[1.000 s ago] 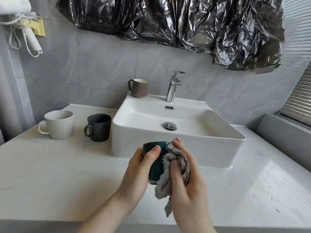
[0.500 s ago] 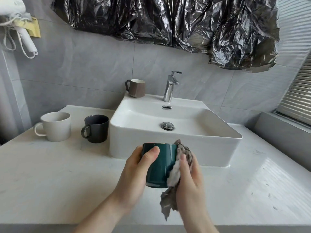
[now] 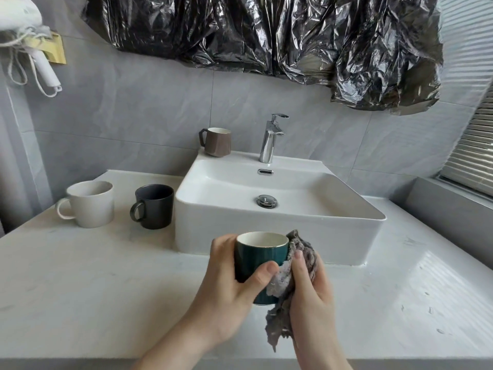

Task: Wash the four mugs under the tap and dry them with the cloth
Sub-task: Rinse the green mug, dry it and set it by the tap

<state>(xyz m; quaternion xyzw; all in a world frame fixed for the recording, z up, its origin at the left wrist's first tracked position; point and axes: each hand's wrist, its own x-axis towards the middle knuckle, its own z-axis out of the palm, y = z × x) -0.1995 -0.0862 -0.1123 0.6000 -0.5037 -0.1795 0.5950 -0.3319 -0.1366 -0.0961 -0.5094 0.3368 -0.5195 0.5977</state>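
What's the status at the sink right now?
Left hand grips green mug. Right hand presses cloth on its side. Nothing in the way.

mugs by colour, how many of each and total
white mug: 1, on the counter
black mug: 1, beside the white one
brown mug: 1, on the sink's back corner
green mug: 1, held in the left hand, with the cloth in the right hand
total: 4

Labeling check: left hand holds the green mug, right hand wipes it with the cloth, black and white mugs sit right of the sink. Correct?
Not quite. In the head view the black mug and white mug stand left of the sink. The left hand does hold the green mug, and the right hand does wipe it with the cloth.
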